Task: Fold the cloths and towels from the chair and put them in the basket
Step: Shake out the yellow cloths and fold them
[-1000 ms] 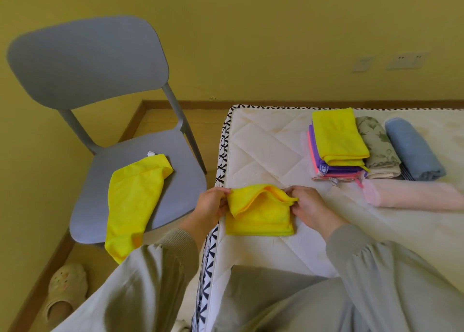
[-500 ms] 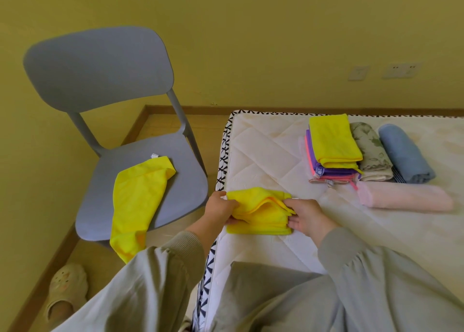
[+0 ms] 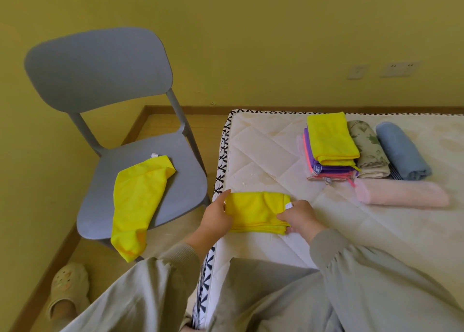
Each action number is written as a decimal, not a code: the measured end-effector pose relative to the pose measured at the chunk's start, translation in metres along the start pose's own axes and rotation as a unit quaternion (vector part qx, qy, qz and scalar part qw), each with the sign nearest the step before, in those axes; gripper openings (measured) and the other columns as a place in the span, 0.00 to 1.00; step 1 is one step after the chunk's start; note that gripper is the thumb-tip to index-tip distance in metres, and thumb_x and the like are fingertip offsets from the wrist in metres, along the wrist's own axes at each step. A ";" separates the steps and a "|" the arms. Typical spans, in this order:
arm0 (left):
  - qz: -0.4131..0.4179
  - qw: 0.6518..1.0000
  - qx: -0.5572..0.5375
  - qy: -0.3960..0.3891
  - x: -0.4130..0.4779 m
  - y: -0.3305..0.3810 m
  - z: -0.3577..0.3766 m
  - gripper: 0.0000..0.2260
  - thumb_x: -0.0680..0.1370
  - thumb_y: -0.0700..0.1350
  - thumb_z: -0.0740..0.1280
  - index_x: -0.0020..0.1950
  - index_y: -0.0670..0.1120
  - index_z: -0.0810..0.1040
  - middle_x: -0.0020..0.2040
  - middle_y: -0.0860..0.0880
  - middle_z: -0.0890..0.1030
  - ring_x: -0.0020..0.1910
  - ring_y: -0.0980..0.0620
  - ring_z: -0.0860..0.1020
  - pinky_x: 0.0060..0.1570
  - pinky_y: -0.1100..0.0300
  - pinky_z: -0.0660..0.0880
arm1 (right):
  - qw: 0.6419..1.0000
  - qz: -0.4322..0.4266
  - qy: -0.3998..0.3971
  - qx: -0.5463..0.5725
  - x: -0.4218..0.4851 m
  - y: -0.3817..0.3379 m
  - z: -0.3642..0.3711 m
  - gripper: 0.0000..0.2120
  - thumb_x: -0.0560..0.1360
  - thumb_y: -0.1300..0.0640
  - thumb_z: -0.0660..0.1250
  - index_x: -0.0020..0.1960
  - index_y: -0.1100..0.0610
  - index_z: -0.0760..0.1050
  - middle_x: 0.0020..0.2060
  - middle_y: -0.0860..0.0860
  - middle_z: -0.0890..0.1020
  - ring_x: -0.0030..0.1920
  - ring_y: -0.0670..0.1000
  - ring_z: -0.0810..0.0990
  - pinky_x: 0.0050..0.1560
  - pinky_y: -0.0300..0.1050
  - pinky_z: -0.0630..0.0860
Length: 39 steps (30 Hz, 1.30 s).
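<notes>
Head view, setting: we look down on a quilted mattress at right and a grey chair at left, both before a yellow wall.
Task cloth: we find the folded yellow cloth lying flat on the mattress, near its left edge, between the two hands.
Left grip: the left grip touches the left end of the folded yellow cloth. Its index finger lies straight along that edge. The other fingers are hidden, so we cannot tell whether it holds the fabric.
Right grip: the right grip pinches the right end of the cloth, thumb on top and fingertips curled below. A white tag shows just beside the thumb.
Chair load: we see an unfolded yellow cloth spread over the seat, its lower end hanging past the front edge.
Finished pile: a stack of folded cloths sits further back on the mattress, well apart from the hands. A yellow one lies on top, with purple and pink layers beneath.
Towels: we note a floral towel just to the right of the stack and a rolled blue towel to the right of that. A rolled pink towel lies across in front of them.
Foreground: grey trousers fill the lower frame, one leg on the mattress.
Floor: a beige slipper rests on the floor below the chair.
Wall: two wall sockets sit above the mattress.
</notes>
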State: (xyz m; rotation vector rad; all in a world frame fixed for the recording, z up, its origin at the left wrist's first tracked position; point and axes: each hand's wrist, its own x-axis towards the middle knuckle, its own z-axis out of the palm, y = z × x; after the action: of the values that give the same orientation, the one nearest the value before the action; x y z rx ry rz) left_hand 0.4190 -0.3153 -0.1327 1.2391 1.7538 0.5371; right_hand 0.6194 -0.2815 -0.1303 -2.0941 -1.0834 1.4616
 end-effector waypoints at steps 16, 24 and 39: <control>0.212 0.850 0.482 -0.019 0.011 -0.003 0.039 0.26 0.82 0.57 0.43 0.78 0.53 0.40 0.78 0.51 0.40 0.76 0.46 0.37 0.73 0.43 0.38 | 0.985 0.045 -0.148 0.072 -0.001 -0.013 -0.019 0.16 0.74 0.53 0.70 0.57 0.60 0.74 0.46 0.58 0.80 0.46 0.57 0.79 0.47 0.53 0.78; 0.219 0.859 0.463 -0.016 0.017 -0.012 0.043 0.26 0.80 0.63 0.41 0.76 0.59 0.38 0.78 0.53 0.40 0.76 0.46 0.37 0.71 0.41 0.36 | 0.992 -0.007 0.007 0.126 0.019 -0.013 -0.043 0.16 0.81 0.57 0.55 0.60 0.66 0.73 0.45 0.60 0.80 0.44 0.60 0.78 0.48 0.51 0.74; 0.213 0.864 0.456 0.000 0.016 -0.034 0.032 0.30 0.80 0.63 0.44 0.77 0.54 0.37 0.77 0.53 0.35 0.75 0.51 0.32 0.71 0.45 0.35 | 0.804 -0.247 0.004 -0.541 0.026 0.034 0.018 0.30 0.79 0.39 0.41 0.76 0.48 0.35 0.77 0.48 0.38 0.76 0.50 0.38 0.74 0.58 0.42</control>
State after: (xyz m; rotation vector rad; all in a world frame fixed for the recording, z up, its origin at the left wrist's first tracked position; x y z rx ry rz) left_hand 0.4269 -0.3196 -0.1814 2.3121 1.7736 -0.1168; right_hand 0.6209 -0.2856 -0.1765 -2.0608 -2.6385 0.5496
